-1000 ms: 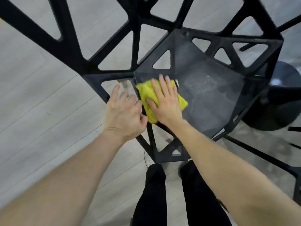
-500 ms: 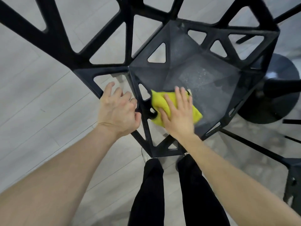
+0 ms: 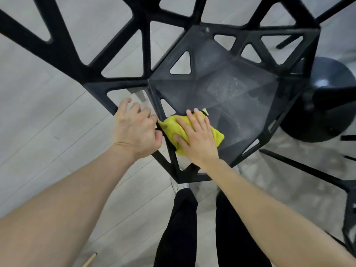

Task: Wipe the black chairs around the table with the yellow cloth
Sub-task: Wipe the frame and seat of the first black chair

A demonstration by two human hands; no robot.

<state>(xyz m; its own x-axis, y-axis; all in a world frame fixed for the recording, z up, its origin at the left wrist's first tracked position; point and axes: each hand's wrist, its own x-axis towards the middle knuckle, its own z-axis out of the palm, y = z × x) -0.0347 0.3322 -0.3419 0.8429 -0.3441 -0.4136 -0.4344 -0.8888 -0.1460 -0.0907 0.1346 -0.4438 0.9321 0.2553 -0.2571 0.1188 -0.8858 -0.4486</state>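
Note:
A black chair (image 3: pixel 227 89) with triangular cut-outs fills the upper middle of the view, its dusty seat facing me. The yellow cloth (image 3: pixel 173 128) lies on the seat's near left edge. My right hand (image 3: pixel 196 137) presses flat on the cloth with straight fingers. My left hand (image 3: pixel 134 128) grips the chair's left side frame, fingers curled over the black bar. The far part of the seat shows pale dust marks.
A round black table base (image 3: pixel 327 105) stands at the right. Another black chair frame (image 3: pixel 346 189) reaches in at the lower right. The pale wood floor (image 3: pixel 38 112) spreads to the left. My black-trousered legs (image 3: pixel 192 228) stand just below the chair.
My right hand slid the cloth from the seat's upper left corner down toward the near edge, then slightly back left. My left hand kept its hold on the frame.

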